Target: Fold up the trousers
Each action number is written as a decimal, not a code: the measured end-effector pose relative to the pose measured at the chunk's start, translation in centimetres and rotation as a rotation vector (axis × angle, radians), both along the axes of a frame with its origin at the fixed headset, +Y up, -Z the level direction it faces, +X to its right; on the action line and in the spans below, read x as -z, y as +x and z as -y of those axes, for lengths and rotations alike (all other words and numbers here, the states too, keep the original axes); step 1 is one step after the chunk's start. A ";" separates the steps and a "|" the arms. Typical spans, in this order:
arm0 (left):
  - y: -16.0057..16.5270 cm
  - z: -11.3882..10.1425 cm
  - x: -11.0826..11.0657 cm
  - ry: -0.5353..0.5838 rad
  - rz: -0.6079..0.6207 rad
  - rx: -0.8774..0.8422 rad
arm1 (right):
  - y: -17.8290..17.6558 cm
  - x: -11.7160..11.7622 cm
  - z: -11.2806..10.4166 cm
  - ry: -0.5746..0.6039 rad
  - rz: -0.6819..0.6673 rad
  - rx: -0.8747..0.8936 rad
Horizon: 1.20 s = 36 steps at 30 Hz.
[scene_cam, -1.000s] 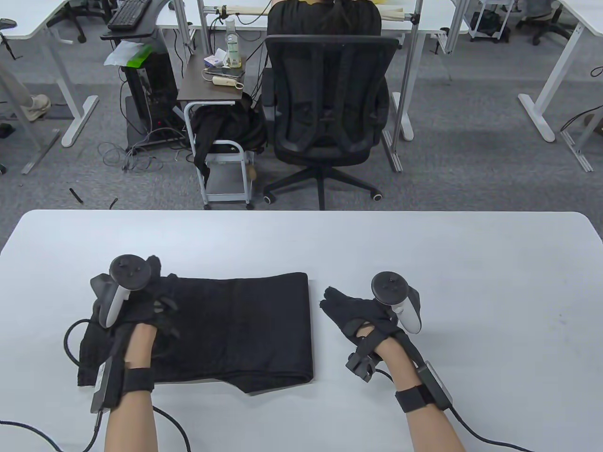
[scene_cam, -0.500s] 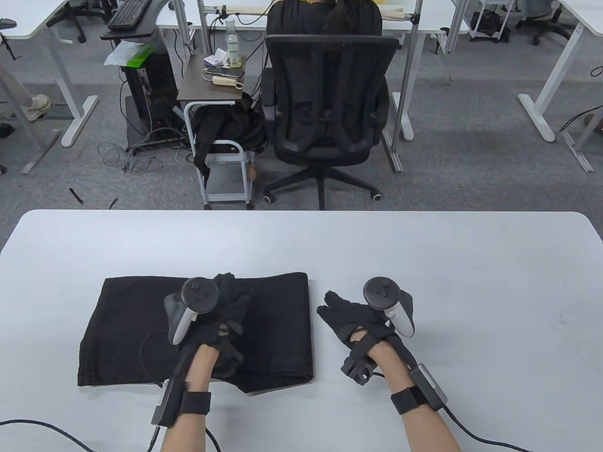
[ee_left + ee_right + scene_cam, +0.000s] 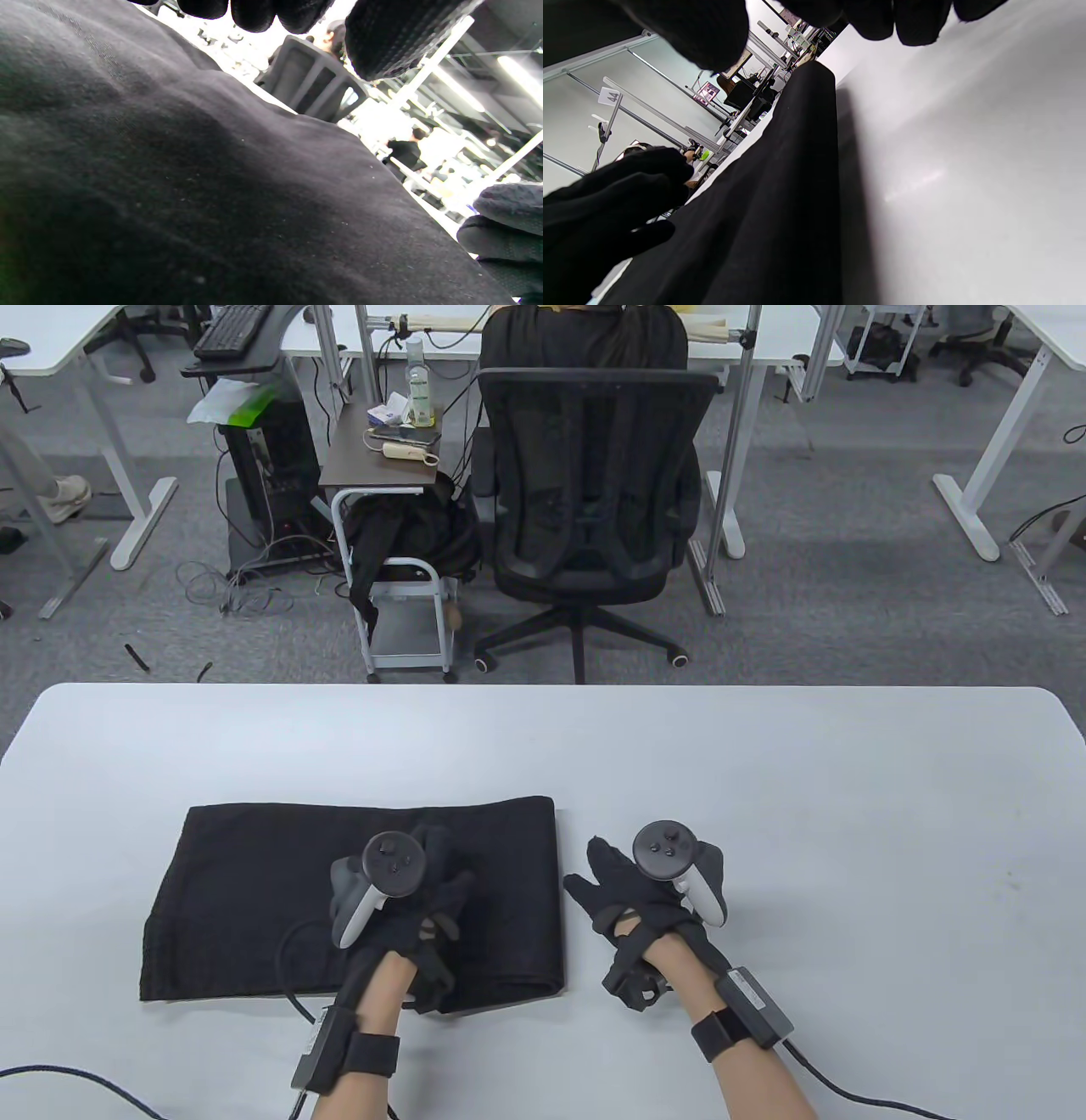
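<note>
The black trousers (image 3: 254,891) lie folded into a flat rectangle on the white table (image 3: 764,780), left of centre. My left hand (image 3: 437,891) rests on the right half of the trousers, fingers spread, holding nothing. The cloth fills the left wrist view (image 3: 212,190), with my fingertips (image 3: 394,38) hanging above it. My right hand (image 3: 607,878) lies open on the bare table just right of the trousers' folded right edge. In the right wrist view that folded edge (image 3: 797,169) runs up the middle beside the table (image 3: 967,169).
A black office chair (image 3: 594,492) and a small cart (image 3: 399,517) stand on the floor beyond the table's far edge. Cables (image 3: 76,1073) run from both wrists off the near edge of the table.
My left hand has moved from the trousers' left end to their right half. The left end now lies flat. My right hand has drifted slightly left and nearer.
</note>
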<state>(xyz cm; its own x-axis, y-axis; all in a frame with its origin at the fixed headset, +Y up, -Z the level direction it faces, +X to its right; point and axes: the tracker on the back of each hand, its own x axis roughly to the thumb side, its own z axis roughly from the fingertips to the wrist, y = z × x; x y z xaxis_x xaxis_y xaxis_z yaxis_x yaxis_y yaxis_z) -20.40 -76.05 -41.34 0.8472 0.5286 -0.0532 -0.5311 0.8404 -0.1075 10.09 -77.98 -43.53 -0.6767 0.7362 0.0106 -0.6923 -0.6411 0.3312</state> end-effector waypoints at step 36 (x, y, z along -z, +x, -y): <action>-0.2 -0.4 -0.3 0.103 -0.015 0.130 | -3.7 1.5 0.6 -0.083 0.180 -0.019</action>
